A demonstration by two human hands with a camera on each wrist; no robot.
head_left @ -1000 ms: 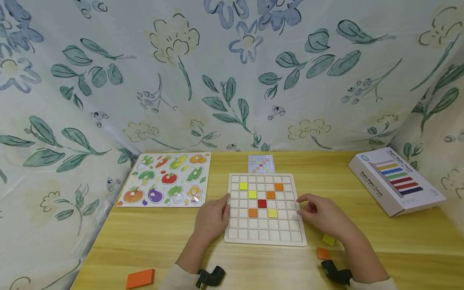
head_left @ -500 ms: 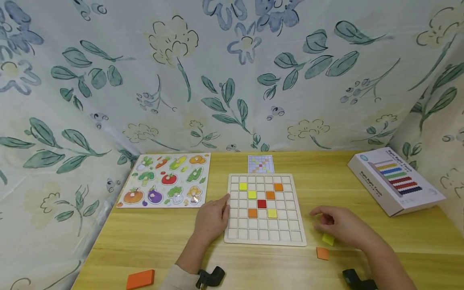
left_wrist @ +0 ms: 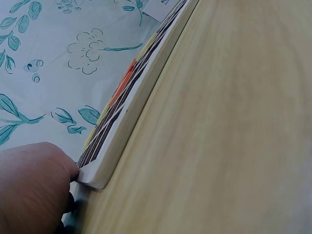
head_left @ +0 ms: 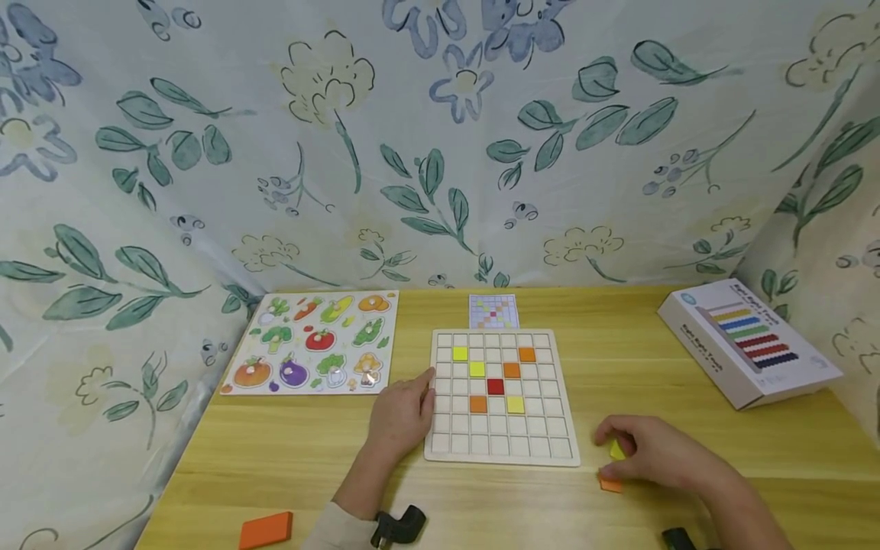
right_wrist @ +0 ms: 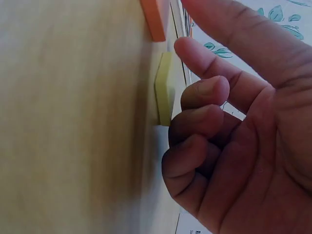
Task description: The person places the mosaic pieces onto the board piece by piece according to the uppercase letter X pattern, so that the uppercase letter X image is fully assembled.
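A square wooden grid board (head_left: 500, 444) lies flat on the table, with several yellow and orange tiles and one red tile (head_left: 495, 386) in its cells. My left hand (head_left: 400, 416) touches the board's left edge with index finger and thumb; the left wrist view shows the hand against the board's corner. Beyond the board's right side, my right hand (head_left: 656, 452) hovers over two loose tiles, thumb and index finger spread apart. The yellow tile (right_wrist: 165, 90) shows between those fingers, and the orange tile (head_left: 610, 486) lies partly under the thumb. Nothing is visibly held.
Touching the board's back edge is a small pattern card (head_left: 493, 311). A vegetable puzzle board (head_left: 390, 336) lies at the back left, and a white toy box (head_left: 752, 344) stands at the back right. Near the front left sits an orange block (head_left: 266, 529).
My right hand has left the board's right edge and moved right and toward the front, to the loose tiles, its thumb and index finger spreading. The left hand has stayed in place.
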